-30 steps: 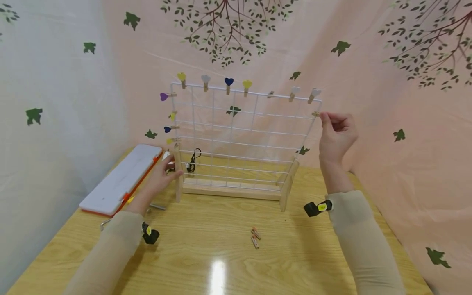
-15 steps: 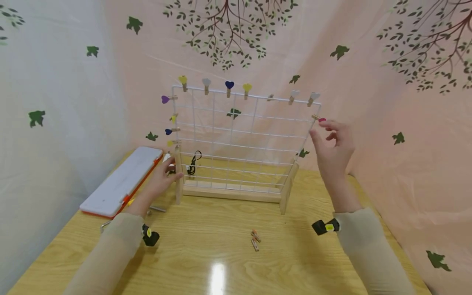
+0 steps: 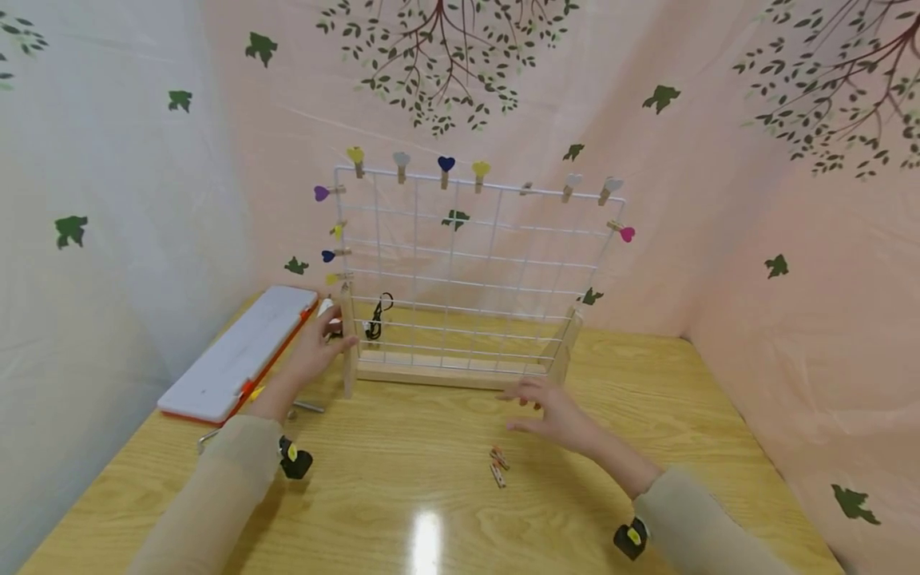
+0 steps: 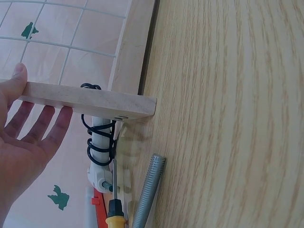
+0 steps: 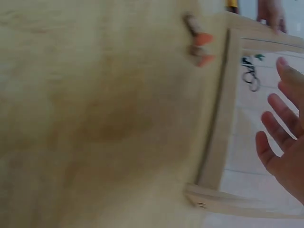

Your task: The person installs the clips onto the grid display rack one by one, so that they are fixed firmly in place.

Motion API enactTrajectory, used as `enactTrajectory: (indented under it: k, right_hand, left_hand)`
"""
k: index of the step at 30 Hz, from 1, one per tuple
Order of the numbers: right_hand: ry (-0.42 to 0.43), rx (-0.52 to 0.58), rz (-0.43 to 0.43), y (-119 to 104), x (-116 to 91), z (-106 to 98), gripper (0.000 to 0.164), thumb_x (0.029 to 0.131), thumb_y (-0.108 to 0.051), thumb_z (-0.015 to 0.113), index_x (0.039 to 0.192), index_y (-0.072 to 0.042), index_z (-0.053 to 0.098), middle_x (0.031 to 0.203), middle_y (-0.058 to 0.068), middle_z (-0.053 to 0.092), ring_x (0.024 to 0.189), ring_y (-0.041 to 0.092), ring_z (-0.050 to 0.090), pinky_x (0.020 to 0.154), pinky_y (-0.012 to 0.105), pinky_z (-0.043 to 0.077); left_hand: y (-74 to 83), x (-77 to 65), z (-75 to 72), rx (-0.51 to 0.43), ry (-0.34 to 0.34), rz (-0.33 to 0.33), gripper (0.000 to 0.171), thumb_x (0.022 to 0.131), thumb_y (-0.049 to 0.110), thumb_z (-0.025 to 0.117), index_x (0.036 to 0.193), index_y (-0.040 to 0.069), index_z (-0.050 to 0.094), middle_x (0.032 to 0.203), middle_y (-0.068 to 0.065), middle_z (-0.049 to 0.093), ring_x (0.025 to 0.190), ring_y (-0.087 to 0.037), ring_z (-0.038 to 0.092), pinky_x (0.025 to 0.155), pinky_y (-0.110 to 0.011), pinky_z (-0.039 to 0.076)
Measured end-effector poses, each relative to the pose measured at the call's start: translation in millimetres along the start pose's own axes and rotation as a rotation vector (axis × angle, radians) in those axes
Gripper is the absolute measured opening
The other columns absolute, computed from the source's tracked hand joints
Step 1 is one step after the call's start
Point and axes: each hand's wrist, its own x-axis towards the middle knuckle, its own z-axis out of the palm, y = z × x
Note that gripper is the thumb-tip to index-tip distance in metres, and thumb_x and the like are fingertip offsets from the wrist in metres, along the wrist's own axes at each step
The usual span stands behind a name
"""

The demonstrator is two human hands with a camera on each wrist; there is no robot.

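A white wire grid stands in a wooden stand point(image 3: 431, 372), with heart clothespins clipped along its top and both sides. My left hand point(image 3: 316, 347) holds the stand's left upright point(image 4: 90, 98), thumb on one face and fingers on the other. At the grid's upper right edge a pink heart clothespin point(image 3: 628, 234) is clipped, pointing outward. My right hand point(image 3: 557, 415) hovers low over the table before the stand's right end, fingers loosely spread and nothing in them. Just left and in front of it lie a few small clothespins point(image 3: 497, 474) with orange hearts point(image 5: 203, 39).
A white case point(image 3: 237, 355) with a red edge lies at the table's left. Behind my left hand are a yellow-handled screwdriver point(image 4: 115, 220), a threaded metal rod point(image 4: 149, 190) and a white tool wound with black cord point(image 4: 100, 147). A printed cloth point(image 3: 460, 96) hangs behind.
My right hand has let go of the pink heart clothespin, which stays on the grid, and has come down and left toward the orange clothespins. My left hand stays on the upright.
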Motion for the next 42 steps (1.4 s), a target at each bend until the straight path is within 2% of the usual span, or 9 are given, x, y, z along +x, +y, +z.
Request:
enactTrajectory:
  k: [4,8,14,22,27,30,34,39,42]
  right_hand:
    - [-0.169,0.065,-0.006,12.5,-8.0,23.8,0.034,0.08,-0.024,0.065,0.112,-0.015,0.061,0.1,-0.001,0.06,0.077,0.01,0.054,0.063,0.024,0.048]
    - [-0.251,0.085,-0.042,20.8,-8.5,39.4,0.028,0.084,-0.023,0.061,0.11,-0.013,0.063,0.094,-0.003,0.059,0.075,0.002,0.05,0.063,0.016,0.045]
    - [-0.267,0.076,-0.077,22.6,-2.3,46.5,0.017,0.086,-0.021,0.059,0.099,-0.015,0.067,0.091,-0.007,0.059,0.078,0.001,0.05,0.065,0.016,0.044]
    - [-0.249,0.238,0.089,19.1,2.6,25.5,0.01,0.085,-0.02,0.06,0.083,-0.013,0.067,0.082,-0.004,0.064,0.068,0.006,0.055,0.057,0.019,0.047]
    - [-0.111,0.227,0.176,7.2,7.0,-15.6,0.014,0.084,-0.024,0.061,0.084,-0.011,0.068,0.075,-0.002,0.065,0.065,0.018,0.061,0.056,0.024,0.05]
    - [0.03,0.258,0.215,-0.1,10.7,-47.1,0.012,0.083,-0.021,0.062,0.086,-0.011,0.068,0.08,0.002,0.065,0.068,0.015,0.062,0.061,0.026,0.053]
    - [0.299,0.319,0.204,-7.1,13.7,-86.1,0.012,0.08,-0.012,0.065,0.088,-0.004,0.069,0.089,0.009,0.065,0.075,0.008,0.063,0.066,0.023,0.053]
    - [0.676,0.376,0.236,-15.2,15.3,-125.8,0.017,0.076,-0.005,0.069,0.09,0.004,0.067,0.085,-0.004,0.068,0.074,0.001,0.063,0.066,0.014,0.05]
    - [0.918,0.417,0.221,-17.6,19.2,-141.5,0.02,0.071,-0.001,0.072,0.088,0.008,0.067,0.077,-0.005,0.068,0.065,0.005,0.064,0.061,0.015,0.05]
  left_hand:
    - [0.8,0.4,0.7,-0.004,0.005,0.002,0.064,0.086,0.016,0.058,0.141,0.009,0.025,0.126,-0.019,0.043,0.113,-0.036,0.045,0.084,-0.049,0.045]
    - [2.1,0.0,1.2,-0.002,0.013,0.003,0.063,0.087,0.014,0.058,0.14,0.008,0.025,0.127,-0.019,0.042,0.113,-0.037,0.045,0.084,-0.049,0.045]
    - [0.2,2.0,1.1,-0.005,0.009,0.002,0.066,0.086,0.023,0.058,0.141,0.01,0.025,0.128,-0.019,0.042,0.114,-0.035,0.045,0.084,-0.048,0.045]
    - [-0.7,2.5,0.6,-0.007,0.001,-0.007,0.07,0.085,0.03,0.058,0.142,0.01,0.022,0.13,-0.02,0.041,0.117,-0.036,0.042,0.087,-0.049,0.043]
    - [-1.6,1.3,1.4,-0.006,0.006,0.01,0.069,0.084,0.03,0.059,0.141,0.009,0.024,0.129,-0.018,0.04,0.116,-0.037,0.043,0.086,-0.05,0.044]
    - [-2.8,1.6,1.1,-0.006,0.004,0.001,0.069,0.085,0.03,0.058,0.141,0.009,0.023,0.128,-0.019,0.041,0.116,-0.037,0.043,0.087,-0.049,0.044]
    - [1.6,0.8,-0.1,-0.007,-0.007,-0.016,0.068,0.085,0.027,0.057,0.141,0.008,0.023,0.129,-0.021,0.041,0.117,-0.037,0.042,0.087,-0.049,0.043]
    - [17.0,-4.3,-1.3,-0.031,-0.013,-0.01,0.066,0.086,0.019,0.058,0.139,0.003,0.025,0.129,-0.023,0.04,0.115,-0.04,0.042,0.086,-0.052,0.043]
    - [14.0,-4.2,-1.1,-0.016,-0.01,-0.005,0.067,0.085,0.022,0.058,0.14,0.004,0.025,0.13,-0.022,0.039,0.115,-0.039,0.043,0.086,-0.051,0.043]
